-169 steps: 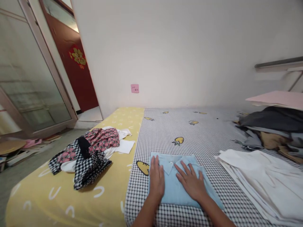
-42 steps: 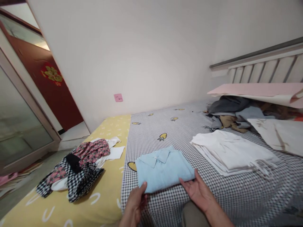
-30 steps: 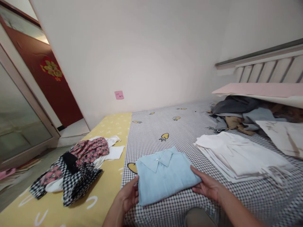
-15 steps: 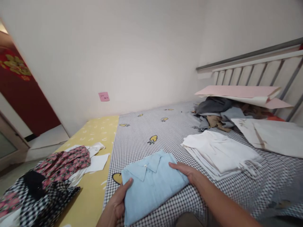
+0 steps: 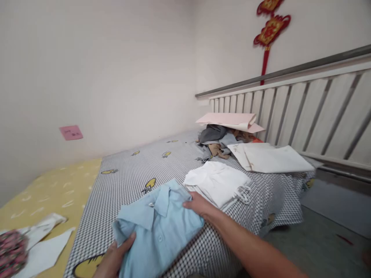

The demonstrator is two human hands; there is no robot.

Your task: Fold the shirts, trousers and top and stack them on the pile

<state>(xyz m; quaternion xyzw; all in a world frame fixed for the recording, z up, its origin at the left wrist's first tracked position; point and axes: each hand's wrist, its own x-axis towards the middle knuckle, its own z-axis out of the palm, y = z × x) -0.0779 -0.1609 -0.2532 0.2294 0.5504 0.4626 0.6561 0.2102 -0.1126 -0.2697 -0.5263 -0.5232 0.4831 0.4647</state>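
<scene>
A folded light blue shirt (image 5: pixel 162 231) with its collar at the far side is held between my two hands above the near part of the bed. My left hand (image 5: pixel 114 256) grips its left edge, thumb on top and the other fingers mostly hidden beneath. On the right edge my right hand (image 5: pixel 199 206) is closed the same way, its thumb pressing the cloth. Just beyond my right hand lies a stack of folded white clothes (image 5: pixel 217 181) with thin straps hanging off its near right corner.
Gray and brown clothes (image 5: pixel 214 135) are heaped at the back under a pink sheet (image 5: pixel 228 118). A white paper bag (image 5: pixel 272 158) lies beside them, near the radiator (image 5: pixel 290 112). Floral cloth (image 5: pixel 13 251) and white papers (image 5: pixel 49 251) lie on the yellow sheet (image 5: pixel 58 185).
My view has turned to the right. The blue shirt has come up off the bed, tilted in both hands, and is nearer the white stack.
</scene>
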